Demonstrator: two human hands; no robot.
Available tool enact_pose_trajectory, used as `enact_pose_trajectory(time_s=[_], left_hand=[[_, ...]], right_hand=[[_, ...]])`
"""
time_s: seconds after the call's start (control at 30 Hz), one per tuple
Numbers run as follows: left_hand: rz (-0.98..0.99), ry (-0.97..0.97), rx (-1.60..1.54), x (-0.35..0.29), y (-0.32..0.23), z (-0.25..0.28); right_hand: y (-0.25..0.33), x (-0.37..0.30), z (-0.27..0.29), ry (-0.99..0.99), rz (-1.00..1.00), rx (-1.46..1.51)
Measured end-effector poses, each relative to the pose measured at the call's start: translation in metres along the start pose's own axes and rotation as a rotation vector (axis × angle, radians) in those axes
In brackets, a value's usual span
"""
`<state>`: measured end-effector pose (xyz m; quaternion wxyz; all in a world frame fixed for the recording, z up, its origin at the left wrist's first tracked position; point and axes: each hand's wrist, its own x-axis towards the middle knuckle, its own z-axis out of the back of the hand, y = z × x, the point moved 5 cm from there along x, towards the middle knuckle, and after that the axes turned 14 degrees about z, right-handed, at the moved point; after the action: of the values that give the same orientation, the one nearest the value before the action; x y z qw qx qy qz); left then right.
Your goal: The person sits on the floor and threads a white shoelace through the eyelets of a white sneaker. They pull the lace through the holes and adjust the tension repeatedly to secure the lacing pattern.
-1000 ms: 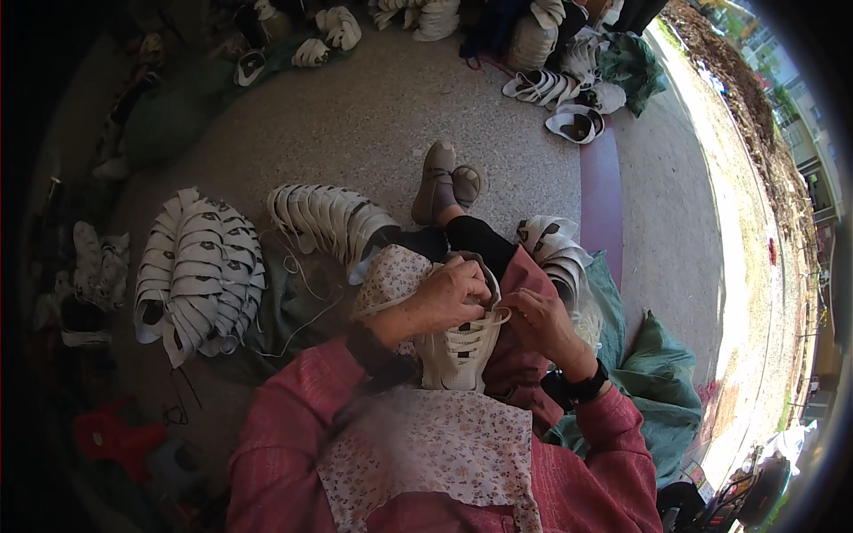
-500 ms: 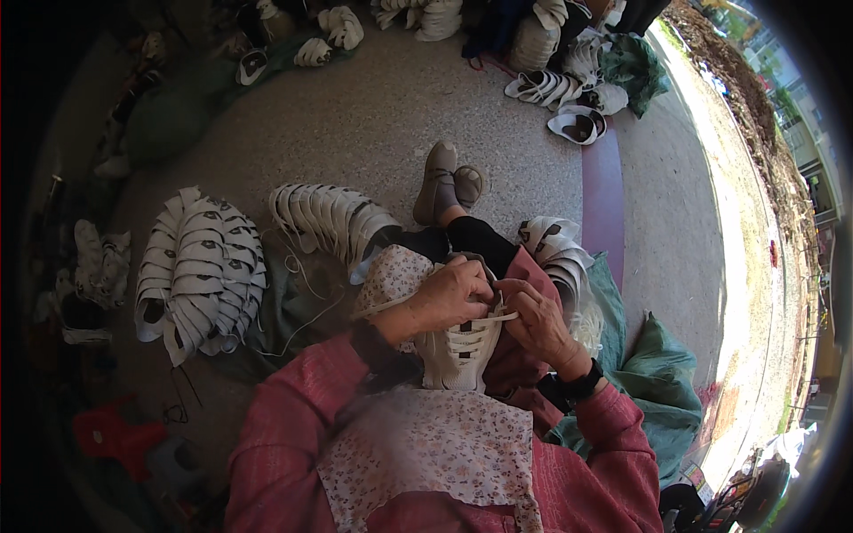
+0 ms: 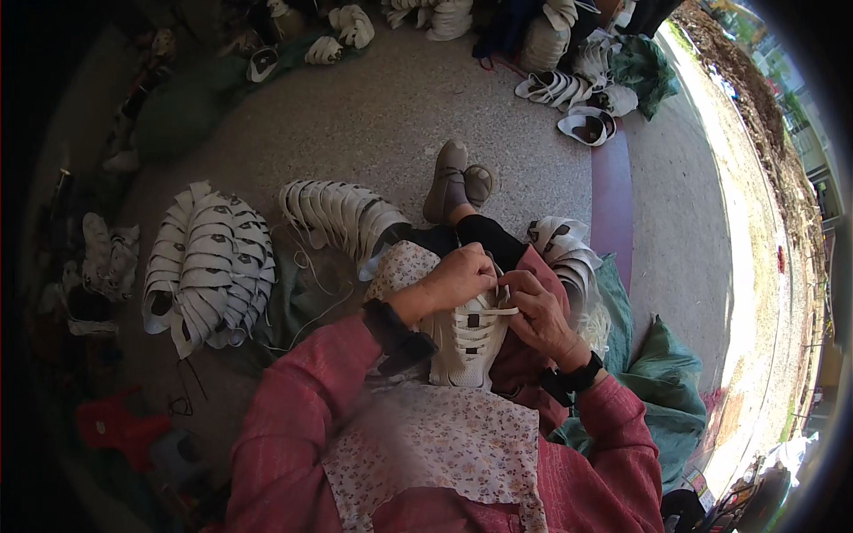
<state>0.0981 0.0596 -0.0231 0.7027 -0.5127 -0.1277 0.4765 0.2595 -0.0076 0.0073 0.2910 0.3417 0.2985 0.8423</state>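
A person in a pink long-sleeved top is sitting with a white shoe [image 3: 466, 342] resting on the lap, over a floral apron [image 3: 444, 444] that is covering the thighs. The left hand [image 3: 458, 277] is curling over the upper end of the shoe, its fingers closed on that end, while the right hand [image 3: 538, 311] is pressing against the shoe's right side and pinching a white lace [image 3: 489, 313] that is crossing the front of the shoe. A black watch [image 3: 569, 380] is sitting on the right wrist. On the floor [image 3: 355, 115] just left of the person's knees, a curved row of white shoe uppers [image 3: 342, 213] is lying, and farther toward the left edge of the floor a larger fanned stack of white uppers [image 3: 209, 271] is resting. Another bunch of white uppers [image 3: 569, 258] is lying just right of the lap on a green sack [image 3: 662, 382]. The person's feet in grey shoes [image 3: 453, 178] are stretching out ahead on the floor.
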Motion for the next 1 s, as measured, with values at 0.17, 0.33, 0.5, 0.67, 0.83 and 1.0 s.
enact_pose_trajectory(time_s=[0.17, 0.33, 0.5, 0.67, 0.83, 1.0], left_hand=[[0.002, 0.149, -0.365, -0.026, 0.003, 0.021], [-0.142, 0.073, -0.309, -0.062, 0.002, 0.029], [-0.25, -0.043, 0.038, -0.085, 0.0, 0.032], [-0.299, -0.127, 0.259, -0.094, -0.013, 0.032], [-0.363, -0.151, 0.369, -0.095, -0.018, 0.035], [-0.395, -0.148, 0.368, -0.097, -0.004, 0.042]], right_hand=[[0.0, -0.007, 0.001, -0.044, -0.052, -0.04], [0.005, -0.009, 0.0, -0.124, -0.027, -0.072], [-0.004, -0.018, 0.0, -0.155, -0.041, -0.048], [0.005, -0.005, 0.002, -0.145, -0.171, 0.2], [0.016, 0.02, 0.007, 0.108, -0.163, 0.058], [0.002, 0.02, 0.005, 0.253, -0.156, 0.082]])
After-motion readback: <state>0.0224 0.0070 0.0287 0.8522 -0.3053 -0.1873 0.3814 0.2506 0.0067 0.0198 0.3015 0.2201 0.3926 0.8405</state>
